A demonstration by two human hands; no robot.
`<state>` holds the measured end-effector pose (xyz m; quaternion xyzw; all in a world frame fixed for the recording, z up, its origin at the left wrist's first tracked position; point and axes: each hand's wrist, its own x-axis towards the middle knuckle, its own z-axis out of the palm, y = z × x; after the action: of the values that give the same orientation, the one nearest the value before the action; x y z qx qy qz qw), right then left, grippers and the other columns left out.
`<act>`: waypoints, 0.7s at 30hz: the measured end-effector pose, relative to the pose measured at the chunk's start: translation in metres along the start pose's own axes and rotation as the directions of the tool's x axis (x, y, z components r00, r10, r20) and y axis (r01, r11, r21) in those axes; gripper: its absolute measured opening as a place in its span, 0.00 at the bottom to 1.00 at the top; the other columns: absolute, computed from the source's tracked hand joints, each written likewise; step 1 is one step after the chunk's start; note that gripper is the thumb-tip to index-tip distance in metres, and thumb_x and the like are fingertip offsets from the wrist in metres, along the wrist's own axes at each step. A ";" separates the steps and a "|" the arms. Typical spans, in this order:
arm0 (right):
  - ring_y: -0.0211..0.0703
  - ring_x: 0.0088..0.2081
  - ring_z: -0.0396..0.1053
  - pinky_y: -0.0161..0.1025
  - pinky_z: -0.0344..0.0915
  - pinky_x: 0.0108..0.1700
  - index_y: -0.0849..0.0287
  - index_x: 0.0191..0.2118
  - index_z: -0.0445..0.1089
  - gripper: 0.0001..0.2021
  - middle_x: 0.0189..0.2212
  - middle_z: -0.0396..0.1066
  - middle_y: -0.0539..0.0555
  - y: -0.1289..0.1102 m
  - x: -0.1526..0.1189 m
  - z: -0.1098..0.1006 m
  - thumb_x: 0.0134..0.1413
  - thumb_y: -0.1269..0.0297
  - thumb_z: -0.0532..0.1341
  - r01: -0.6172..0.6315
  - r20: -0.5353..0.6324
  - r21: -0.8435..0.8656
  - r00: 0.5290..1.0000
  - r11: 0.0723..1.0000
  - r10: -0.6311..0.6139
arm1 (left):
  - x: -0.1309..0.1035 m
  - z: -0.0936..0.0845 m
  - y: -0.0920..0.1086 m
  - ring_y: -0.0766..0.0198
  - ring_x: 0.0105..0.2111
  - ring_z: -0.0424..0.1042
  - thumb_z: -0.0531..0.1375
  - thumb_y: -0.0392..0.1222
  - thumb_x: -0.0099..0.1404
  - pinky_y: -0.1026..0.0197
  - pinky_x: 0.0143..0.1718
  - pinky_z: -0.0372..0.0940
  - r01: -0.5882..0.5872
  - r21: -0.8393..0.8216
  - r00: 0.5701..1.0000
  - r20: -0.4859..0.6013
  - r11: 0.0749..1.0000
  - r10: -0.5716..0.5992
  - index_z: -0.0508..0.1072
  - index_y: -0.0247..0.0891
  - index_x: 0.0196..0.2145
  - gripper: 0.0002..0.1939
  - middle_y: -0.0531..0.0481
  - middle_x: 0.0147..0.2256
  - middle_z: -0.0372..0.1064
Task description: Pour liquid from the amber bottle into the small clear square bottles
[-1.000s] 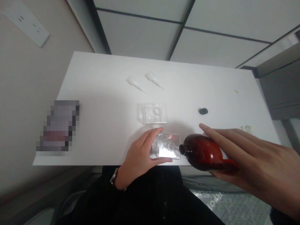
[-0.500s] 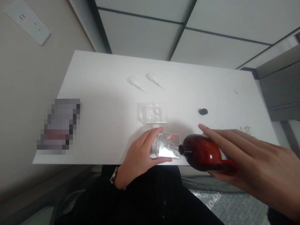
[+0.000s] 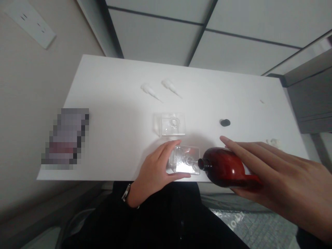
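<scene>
Left fingers [image 3: 169, 148]: curled round the near clear bottle [image 3: 183, 167], index on its far side, thumb along the near side, right by the table edge [image 3: 103, 180].
Right fingers [image 3: 247, 153]: gripping the amber bottle [image 3: 224, 167], tipped over, its open mouth right at the clear neck between the hands!
Room: white tabletop stretches left from the left fingers to a pixelated item [image 3: 66, 138]; beyond them, close, sits the far clear bottle [image 3: 168, 126], then two pale nozzles [image 3: 149, 90]. Black cap [image 3: 225, 122] lies just past the right fingertips.
Looks: glossy red-brown, rounded shoulder, dark neck; the near one's transparent, boxy, glinting.
</scene>
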<state>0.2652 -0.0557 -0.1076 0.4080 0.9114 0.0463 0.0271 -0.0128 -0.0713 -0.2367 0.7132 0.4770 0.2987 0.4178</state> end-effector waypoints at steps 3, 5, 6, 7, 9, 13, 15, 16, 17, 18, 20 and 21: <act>0.54 0.35 0.82 0.42 0.69 0.21 0.60 0.79 0.48 0.34 0.48 0.81 0.62 0.000 -0.001 -0.002 0.71 0.64 0.51 -0.008 0.004 -0.008 1.000 1.000 0.008 | 0.000 -0.001 0.000 0.44 0.65 0.75 0.73 0.62 0.64 0.41 0.66 0.71 -0.007 -0.004 1.000 0.003 1.000 0.007 0.63 0.48 0.69 0.43 0.41 0.65 0.73; 0.53 0.35 0.82 0.41 0.68 0.21 0.59 0.80 0.44 0.35 0.49 0.81 0.62 -0.001 -0.002 -0.003 0.72 0.64 0.51 -0.016 0.013 -0.016 1.000 1.000 0.016 | 0.000 -0.001 0.000 0.44 0.64 0.75 0.73 0.62 0.64 0.42 0.66 0.71 -0.018 -0.001 1.000 -0.003 1.000 0.018 0.63 0.48 0.69 0.43 0.40 0.65 0.73; 0.54 0.35 0.82 0.41 0.68 0.21 0.58 0.81 0.42 0.36 0.49 0.81 0.63 -0.001 -0.002 -0.004 0.72 0.64 0.50 -0.017 0.016 -0.020 1.000 1.000 0.017 | 0.000 -0.001 0.000 0.45 0.64 0.75 0.72 0.62 0.64 0.42 0.66 0.72 -0.023 0.000 1.000 -0.005 1.000 0.023 0.63 0.48 0.69 0.43 0.40 0.65 0.73; 0.54 0.36 0.82 0.42 0.69 0.22 0.58 0.81 0.40 0.37 0.49 0.81 0.63 -0.001 -0.003 -0.004 0.72 0.63 0.50 -0.017 0.017 -0.024 1.000 1.000 0.017 | 0.000 -0.001 0.000 0.45 0.64 0.75 0.72 0.62 0.64 0.42 0.66 0.72 -0.026 0.000 1.000 -0.008 1.000 0.026 0.63 0.47 0.69 0.43 0.40 0.65 0.73; 0.55 0.36 0.82 0.43 0.70 0.23 0.58 0.81 0.38 0.37 0.50 0.81 0.63 -0.001 -0.003 -0.004 0.72 0.63 0.50 -0.019 0.020 -0.033 1.000 0.999 0.020 | 0.000 -0.001 0.000 0.45 0.64 0.75 0.73 0.62 0.64 0.42 0.66 0.71 -0.029 -0.001 0.999 -0.013 1.000 0.029 0.63 0.47 0.69 0.43 0.40 0.65 0.73; 0.54 0.37 0.82 0.42 0.70 0.23 0.58 0.81 0.38 0.37 0.50 0.81 0.63 -0.001 -0.004 -0.004 0.73 0.63 0.49 -0.016 0.025 -0.036 1.000 0.999 0.017 | 0.000 0.000 0.000 0.45 0.65 0.74 0.73 0.61 0.64 0.42 0.66 0.71 -0.019 -0.004 1.000 -0.010 1.000 0.019 0.63 0.47 0.69 0.43 0.40 0.65 0.72; 0.53 0.38 0.82 0.41 0.70 0.24 0.57 0.81 0.39 0.37 0.51 0.80 0.62 -0.001 -0.005 -0.005 0.73 0.65 0.52 -0.031 0.045 -0.058 0.998 0.998 0.033 | 0.000 0.000 0.001 0.45 0.65 0.74 0.73 0.61 0.64 0.42 0.66 0.71 -0.013 -0.003 1.000 -0.003 1.000 0.013 0.63 0.48 0.69 0.43 0.40 0.65 0.72; 0.52 0.38 0.82 0.41 0.70 0.24 0.57 0.81 0.41 0.37 0.52 0.80 0.62 -0.001 -0.006 -0.006 0.72 0.66 0.53 -0.036 0.052 -0.071 0.998 0.997 0.040 | 0.000 -0.001 0.001 0.45 0.65 0.74 0.73 0.61 0.64 0.42 0.66 0.71 -0.012 -0.002 1.000 -0.001 1.000 0.012 0.63 0.48 0.69 0.43 0.40 0.65 0.72; 0.52 0.38 0.82 0.41 0.70 0.24 0.57 0.81 0.42 0.37 0.52 0.80 0.62 -0.001 -0.007 -0.007 0.71 0.66 0.55 -0.037 0.056 -0.081 0.998 0.996 0.041 | 0.001 -0.001 0.001 0.45 0.65 0.74 0.73 0.61 0.63 0.42 0.66 0.71 -0.012 -0.002 1.000 0.001 1.000 0.012 0.63 0.48 0.69 0.43 0.40 0.65 0.72; 0.52 0.39 0.82 0.41 0.70 0.25 0.58 0.80 0.44 0.37 0.53 0.80 0.62 0.000 -0.007 -0.008 0.71 0.66 0.56 -0.033 0.057 -0.085 0.998 0.996 0.038 | 0.001 -0.001 0.001 0.45 0.65 0.74 0.74 0.60 0.63 0.42 0.66 0.72 -0.010 -0.002 1.000 0.002 1.000 0.010 0.63 0.48 0.69 0.43 0.41 0.65 0.72; 0.52 0.39 0.82 0.41 0.70 0.25 0.59 0.79 0.47 0.36 0.52 0.80 0.62 0.000 -0.008 -0.009 0.71 0.66 0.56 -0.025 0.042 -0.081 0.999 0.996 0.029 | 0.001 -0.002 0.002 0.45 0.65 0.74 0.74 0.60 0.64 0.42 0.66 0.72 -0.012 -0.004 1.000 0.001 1.000 0.012 0.62 0.49 0.69 0.43 0.41 0.66 0.72; 0.52 0.39 0.82 0.41 0.70 0.25 0.58 0.79 0.47 0.36 0.53 0.80 0.61 0.000 -0.008 -0.009 0.70 0.66 0.57 -0.031 0.043 -0.082 0.999 0.996 0.034 | 0.001 -0.002 0.002 0.45 0.65 0.74 0.73 0.60 0.64 0.42 0.66 0.72 -0.015 -0.003 1.000 -0.001 1.000 0.015 0.62 0.49 0.69 0.43 0.41 0.66 0.72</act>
<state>0.2698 -0.0624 -0.0986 0.4222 0.9012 0.0748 0.0630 -0.0131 -0.0703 -0.2343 0.7158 0.4715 0.3031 0.4164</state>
